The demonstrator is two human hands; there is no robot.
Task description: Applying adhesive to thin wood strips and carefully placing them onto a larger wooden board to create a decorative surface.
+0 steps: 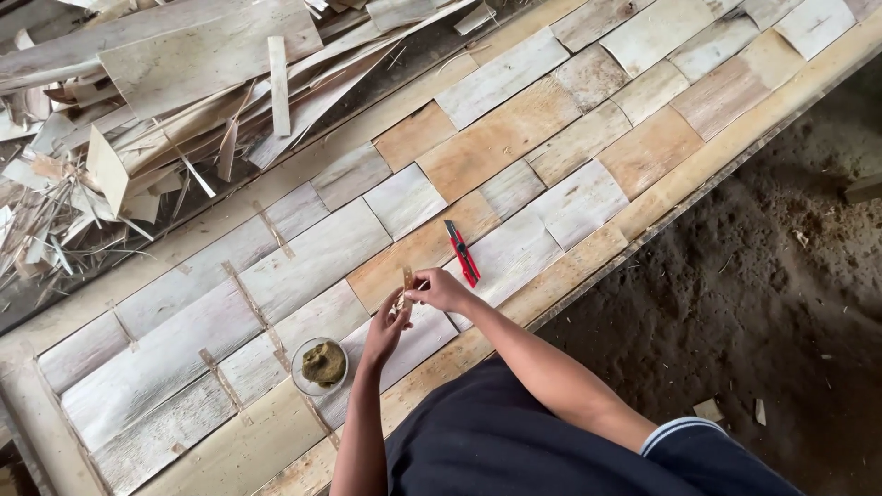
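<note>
Head view shows my left hand and right hand both pinching a small tape strip over the veneer-covered surface, near a red utility knife and glue bowl.

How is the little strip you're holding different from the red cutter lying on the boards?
The thin strip is pale tan, like the veneer; the utility knife is bright red with a dark blade end. The strip is pinched between the left hand and right hand, raised off the surface, while the knife lies flat and untouched on the veneer sheets. The strip looks shorter and thinner than the knife. Both are narrow, elongated things close to the hands.
</note>
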